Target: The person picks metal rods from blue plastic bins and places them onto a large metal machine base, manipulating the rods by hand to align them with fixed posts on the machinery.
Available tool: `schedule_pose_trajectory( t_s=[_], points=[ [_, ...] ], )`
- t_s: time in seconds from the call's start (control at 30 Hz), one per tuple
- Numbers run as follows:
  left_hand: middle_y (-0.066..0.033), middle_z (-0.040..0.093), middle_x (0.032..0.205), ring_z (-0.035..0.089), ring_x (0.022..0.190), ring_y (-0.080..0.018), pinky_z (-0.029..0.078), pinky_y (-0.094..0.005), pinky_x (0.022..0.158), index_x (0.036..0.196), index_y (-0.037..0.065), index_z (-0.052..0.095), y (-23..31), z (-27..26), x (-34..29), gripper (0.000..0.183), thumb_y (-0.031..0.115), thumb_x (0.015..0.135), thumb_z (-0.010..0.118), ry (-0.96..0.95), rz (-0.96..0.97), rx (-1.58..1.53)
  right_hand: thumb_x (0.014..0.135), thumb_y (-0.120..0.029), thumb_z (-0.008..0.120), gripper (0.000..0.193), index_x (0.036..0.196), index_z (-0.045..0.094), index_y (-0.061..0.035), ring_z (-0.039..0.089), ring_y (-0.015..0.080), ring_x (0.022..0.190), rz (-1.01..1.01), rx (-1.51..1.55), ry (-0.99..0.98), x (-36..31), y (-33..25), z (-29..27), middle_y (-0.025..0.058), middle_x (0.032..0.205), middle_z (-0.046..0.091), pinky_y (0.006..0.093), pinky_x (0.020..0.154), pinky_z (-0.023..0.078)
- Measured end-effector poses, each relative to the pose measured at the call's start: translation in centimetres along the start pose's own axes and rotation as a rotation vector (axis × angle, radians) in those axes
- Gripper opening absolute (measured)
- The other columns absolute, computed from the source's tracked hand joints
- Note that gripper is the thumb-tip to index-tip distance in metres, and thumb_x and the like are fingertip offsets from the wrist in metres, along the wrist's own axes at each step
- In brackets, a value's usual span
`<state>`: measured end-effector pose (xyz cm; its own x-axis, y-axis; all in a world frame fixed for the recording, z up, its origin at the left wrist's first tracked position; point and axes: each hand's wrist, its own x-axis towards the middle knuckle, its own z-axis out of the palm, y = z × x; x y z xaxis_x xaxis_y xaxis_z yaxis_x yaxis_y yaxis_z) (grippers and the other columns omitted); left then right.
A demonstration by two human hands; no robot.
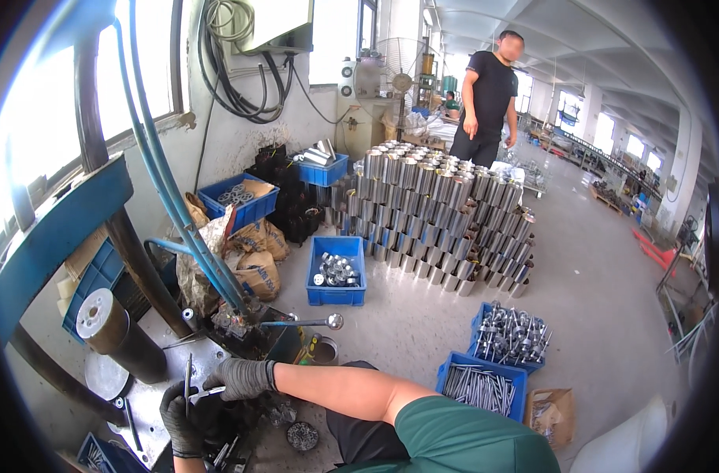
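My left hand, in a dark grey glove, is closed around a thin metal rod that stands nearly upright out of the fingers. My right hand, gloved alike, reaches in from the right. Its fingers are closed on a slim silver metal piece that points at the rod; its exact kind is too small to make out. Both hands are beside the metal bed plate of a blue-framed press. A dark cylinder with a light round top stands on that plate. Another rod lies near my left hand.
A long ball-ended lever juts out beyond my right hand. Blue crates hold metal parts, rods and shafts. Stacked shiny cylinders stand farther off, with a person in black behind them. A tin of small bits is near.
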<state>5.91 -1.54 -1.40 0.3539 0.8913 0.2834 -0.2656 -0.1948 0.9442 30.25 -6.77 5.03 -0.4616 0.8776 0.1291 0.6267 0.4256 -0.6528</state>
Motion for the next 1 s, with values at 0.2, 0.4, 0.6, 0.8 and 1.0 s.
schedule_pose_trajectory(
  t_s=[0.2,0.4,0.6,0.8,1.0],
  points=[
    [-0.0096,0.069,0.099,0.06,0.082,-0.0164,0.049,-0.0317,0.077,0.116,-0.004,0.067,0.2,-0.4,-0.3,0.081,0.068,0.081,0.075,0.027,-0.063,-0.068,0.075,-0.015,0.065,0.046,0.12,0.071,-0.0036,0.071,0.038,0.09,-0.038,0.057,0.044,0.7,0.9,1.3,0.0245,0.098,0.072,0.0431,0.085,0.055],
    [-0.0096,0.069,0.098,0.062,0.086,-0.0177,0.052,-0.0296,0.073,0.119,-0.006,0.066,1.3,0.3,-0.1,0.086,0.067,0.076,0.081,0.056,-0.053,-0.097,0.075,-0.015,0.065,0.052,0.126,0.071,-0.0072,0.073,0.0378,0.095,-0.032,0.107,-0.028,1.5,0.8,0.8,0.0257,0.102,0.074,0.0439,0.088,0.056],
    [-0.0144,0.073,0.1,0.069,0.089,-0.0222,0.058,-0.0338,0.083,0.117,-0.006,0.067,1.3,-0.7,0.0,0.06,0.045,0.085,0.071,0.068,-0.123,-0.143,0.088,-0.025,0.067,0.04,0.124,0.07,-0.0083,0.072,0.0344,0.097,-0.107,0.062,0.018,1.7,0.8,0.9,0.0224,0.105,0.073,0.0437,0.088,0.055],
    [-0.0162,0.074,0.104,0.07,0.092,-0.0229,0.057,-0.0337,0.086,0.121,-0.005,0.066,2.4,0.3,0.3,0.055,0.038,0.087,0.068,0.03,-0.125,-0.154,0.083,-0.018,0.065,0.055,0.137,0.065,-0.0086,0.074,0.0297,0.093,0.05,0.1,-0.031,1.3,0.9,0.2,0.0222,0.106,0.074,0.0395,0.088,0.057],
    [-0.0138,0.072,0.105,0.068,0.097,-0.0238,0.057,-0.0347,0.089,0.123,-0.004,0.066,3.4,-1.6,-1.2,0.058,0.037,0.083,0.076,0.079,-0.217,-0.245,0.084,-0.021,0.064,0.052,0.134,0.066,-0.0075,0.07,0.0382,0.107,0.015,0.042,-0.054,1.9,-2.1,0.4,0.0247,0.112,0.073,0.0437,0.097,0.054]
  ],
)
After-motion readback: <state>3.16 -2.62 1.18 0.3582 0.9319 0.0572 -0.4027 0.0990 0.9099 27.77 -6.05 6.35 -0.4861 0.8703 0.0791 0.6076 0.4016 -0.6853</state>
